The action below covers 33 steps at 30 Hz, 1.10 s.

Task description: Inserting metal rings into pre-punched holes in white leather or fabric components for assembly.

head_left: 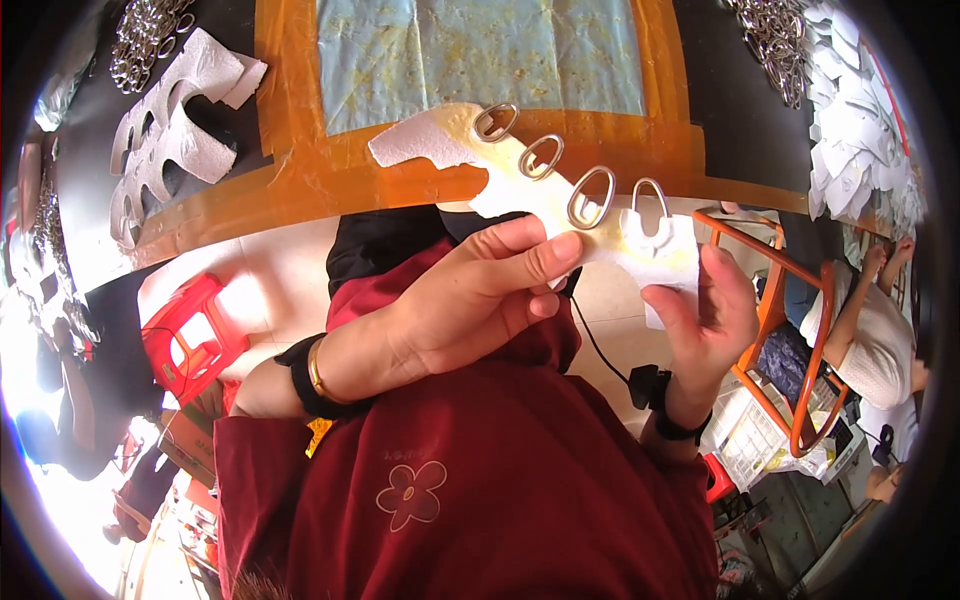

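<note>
A white, scalloped strip with yellowish glue-like smears is held up over my lap at the table's near edge. Several oval metal rings sit along it. The rightmost ring passes through a white tab folded at the strip's right end. My left hand pinches the strip's lower middle between thumb and fingers. At the right end, my right hand grips the strip with its thumb in front, just below the folded tab. The strip's left end sticks out free over the table edge.
Orange film and a stained pale-blue sheet cover the table middle. More scalloped white pieces lie left. Metal rings are heaped at far left and far right, beside piled white pieces. A red stool stands left; another person sits right.
</note>
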Each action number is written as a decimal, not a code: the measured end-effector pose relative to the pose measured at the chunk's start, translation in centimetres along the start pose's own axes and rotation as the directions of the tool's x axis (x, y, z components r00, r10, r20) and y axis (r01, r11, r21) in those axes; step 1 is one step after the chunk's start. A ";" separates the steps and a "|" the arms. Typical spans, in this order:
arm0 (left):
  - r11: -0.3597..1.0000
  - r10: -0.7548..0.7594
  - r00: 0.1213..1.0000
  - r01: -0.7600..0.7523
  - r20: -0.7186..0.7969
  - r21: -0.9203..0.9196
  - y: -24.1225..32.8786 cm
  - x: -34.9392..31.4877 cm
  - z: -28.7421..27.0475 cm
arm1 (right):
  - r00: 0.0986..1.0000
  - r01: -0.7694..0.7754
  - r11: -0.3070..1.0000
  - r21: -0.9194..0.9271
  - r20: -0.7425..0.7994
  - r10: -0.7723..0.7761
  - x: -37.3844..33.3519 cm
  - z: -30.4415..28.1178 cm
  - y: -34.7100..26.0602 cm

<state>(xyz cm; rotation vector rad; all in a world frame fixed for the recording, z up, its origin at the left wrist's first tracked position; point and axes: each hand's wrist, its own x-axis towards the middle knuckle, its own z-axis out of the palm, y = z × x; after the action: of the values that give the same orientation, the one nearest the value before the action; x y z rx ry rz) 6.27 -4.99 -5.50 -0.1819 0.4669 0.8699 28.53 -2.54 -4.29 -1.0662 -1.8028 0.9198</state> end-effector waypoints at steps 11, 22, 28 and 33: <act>0.908 0.318 0.944 -0.275 -0.092 0.315 -1.3 0.3 1.1 | 0.990 0.137 0.950 -0.280 0.063 -0.124 5.5 1.4 -3.8; 0.798 0.481 0.862 -0.354 -0.161 0.487 -2.4 0.3 0.6 | 0.915 0.343 0.848 -0.404 0.347 -0.205 9.1 3.0 -4.3; 0.165 0.706 0.613 -0.629 0.354 0.760 -0.9 -1.3 0.8 | 0.857 0.515 0.732 -0.446 0.303 -0.417 12.4 4.8 -5.0; -0.171 0.482 0.813 -0.277 0.326 0.945 3.4 -4.3 2.0 | 0.904 0.385 0.808 -0.446 0.360 -0.232 14.2 8.3 -0.1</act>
<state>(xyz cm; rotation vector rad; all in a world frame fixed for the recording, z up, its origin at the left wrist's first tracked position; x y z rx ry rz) 1.89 -5.14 -1.58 1.4594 1.2837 0.8839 16.74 8.92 -3.37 -0.9232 -2.4720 0.4096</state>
